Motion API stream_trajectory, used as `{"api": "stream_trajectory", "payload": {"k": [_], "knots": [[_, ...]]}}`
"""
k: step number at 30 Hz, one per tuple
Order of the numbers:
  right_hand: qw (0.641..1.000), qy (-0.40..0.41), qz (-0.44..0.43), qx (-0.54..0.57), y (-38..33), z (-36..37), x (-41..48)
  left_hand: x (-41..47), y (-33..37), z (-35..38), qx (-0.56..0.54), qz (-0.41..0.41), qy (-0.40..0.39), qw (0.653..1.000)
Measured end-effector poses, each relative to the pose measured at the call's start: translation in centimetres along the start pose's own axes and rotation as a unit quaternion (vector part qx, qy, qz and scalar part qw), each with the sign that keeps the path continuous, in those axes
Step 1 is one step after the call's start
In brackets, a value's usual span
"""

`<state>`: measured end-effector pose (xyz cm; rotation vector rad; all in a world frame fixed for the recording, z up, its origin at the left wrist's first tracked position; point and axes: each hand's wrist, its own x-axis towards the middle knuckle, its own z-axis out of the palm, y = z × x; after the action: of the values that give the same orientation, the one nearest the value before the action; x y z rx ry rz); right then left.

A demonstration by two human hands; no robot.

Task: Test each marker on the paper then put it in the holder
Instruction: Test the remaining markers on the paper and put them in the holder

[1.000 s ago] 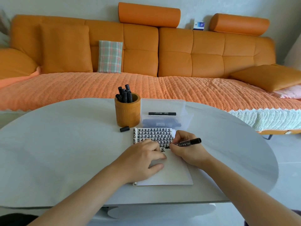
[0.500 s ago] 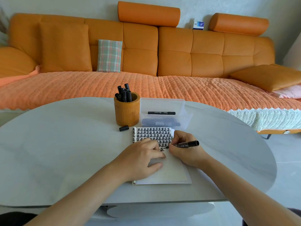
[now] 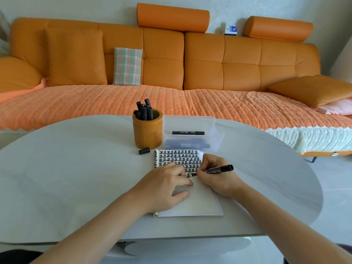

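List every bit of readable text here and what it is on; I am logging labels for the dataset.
"700", after blurred characters: marker in the right hand.
"正", repeated in rows: paper.
Marker on clear case: print too small.
Blue-white box on sofa back: unreadable.

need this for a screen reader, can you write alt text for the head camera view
A person's right hand writes with a black marker on a notepad while the left hand holds the page flat. Behind it stand a wooden holder of markers, a loose cap and a clear case.
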<state>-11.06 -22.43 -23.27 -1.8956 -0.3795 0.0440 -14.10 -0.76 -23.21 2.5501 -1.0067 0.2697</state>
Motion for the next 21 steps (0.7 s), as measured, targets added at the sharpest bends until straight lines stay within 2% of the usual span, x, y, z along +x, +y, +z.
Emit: {"api": "stream_trajectory", "payload": {"k": [17,21], "knots": [[1.000,-0.027,-0.010,0.002,-0.14,-0.02,-0.05,0.03,-0.27,0.28,-0.003,0.010,0.013,1.000],[1.000,-0.007,-0.004,0.024,-0.16,-0.09,0.11,-0.01,-0.34,0.39,0.003,0.010,0.014,1.000]]}}
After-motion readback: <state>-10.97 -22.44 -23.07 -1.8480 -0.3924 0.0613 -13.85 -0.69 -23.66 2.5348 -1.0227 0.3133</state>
